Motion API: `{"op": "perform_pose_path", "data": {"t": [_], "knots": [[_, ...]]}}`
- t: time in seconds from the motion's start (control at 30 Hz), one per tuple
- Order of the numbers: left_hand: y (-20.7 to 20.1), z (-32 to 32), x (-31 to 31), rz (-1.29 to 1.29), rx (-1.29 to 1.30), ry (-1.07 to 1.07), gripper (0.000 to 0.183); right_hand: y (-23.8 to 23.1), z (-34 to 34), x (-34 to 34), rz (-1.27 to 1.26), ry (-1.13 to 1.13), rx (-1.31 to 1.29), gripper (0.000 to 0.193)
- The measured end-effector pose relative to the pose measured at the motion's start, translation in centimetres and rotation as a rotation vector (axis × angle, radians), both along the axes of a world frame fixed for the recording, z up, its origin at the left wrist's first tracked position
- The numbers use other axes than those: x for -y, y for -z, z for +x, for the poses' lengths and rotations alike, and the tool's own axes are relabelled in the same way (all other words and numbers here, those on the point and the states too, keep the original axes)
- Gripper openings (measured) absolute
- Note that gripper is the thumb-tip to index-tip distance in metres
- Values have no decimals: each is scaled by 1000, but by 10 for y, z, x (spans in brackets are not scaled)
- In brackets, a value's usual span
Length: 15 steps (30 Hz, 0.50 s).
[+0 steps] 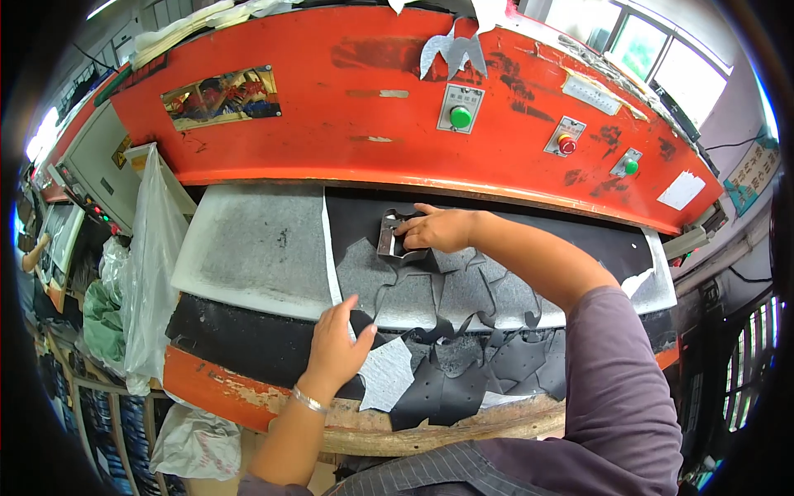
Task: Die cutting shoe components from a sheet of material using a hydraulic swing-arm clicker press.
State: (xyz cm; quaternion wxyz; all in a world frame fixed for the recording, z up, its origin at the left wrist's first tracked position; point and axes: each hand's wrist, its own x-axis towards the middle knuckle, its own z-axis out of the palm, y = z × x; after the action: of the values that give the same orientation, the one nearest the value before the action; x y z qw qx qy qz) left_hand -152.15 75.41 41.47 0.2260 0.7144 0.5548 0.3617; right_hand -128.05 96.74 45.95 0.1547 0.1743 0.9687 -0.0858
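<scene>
I have my right grip (438, 231) clamped on a small open metal frame (387, 240), the fingers hooked over its right side and down into it; the thumb is hidden from me. The frame sits on a black sheet (351, 217), left of the middle of the pale surface (248, 256) and closer to its far edge than to its near one. My left grip (337, 343) holds nothing that I can see: its thumb and fingers stand apart at the near edge of the surface. I cannot tell whether the fingertips touch anything there. A metal bracelet (310, 400) circles that wrist.

The black sheet covers the surface from left of the middle toward the right edge, and a narrow white band (332, 264) runs along its left side. Just on the near side of the frame I see grey patches (409, 299) divided by curving black strips; whether these are openings or separate pieces I can't tell. Beyond the near edge, black pieces (447, 397) with small holes lie overlapping, and a pale textured piece (387, 376) lies beside my left grip. Past the far edge rises an orange-red machine front (314, 140) with a green button (461, 117) and a red knob (566, 144).
</scene>
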Motion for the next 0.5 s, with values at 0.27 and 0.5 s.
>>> {"op": "perform_pose_path", "data": {"t": [0.27,0.5], "knots": [[36,44,-84,-126,-45,1,76,18,16,-21,422,-440,-299,26],[40,55,-89,-168,-63,29,81,82,28,64,-63,870,-856,70]]}}
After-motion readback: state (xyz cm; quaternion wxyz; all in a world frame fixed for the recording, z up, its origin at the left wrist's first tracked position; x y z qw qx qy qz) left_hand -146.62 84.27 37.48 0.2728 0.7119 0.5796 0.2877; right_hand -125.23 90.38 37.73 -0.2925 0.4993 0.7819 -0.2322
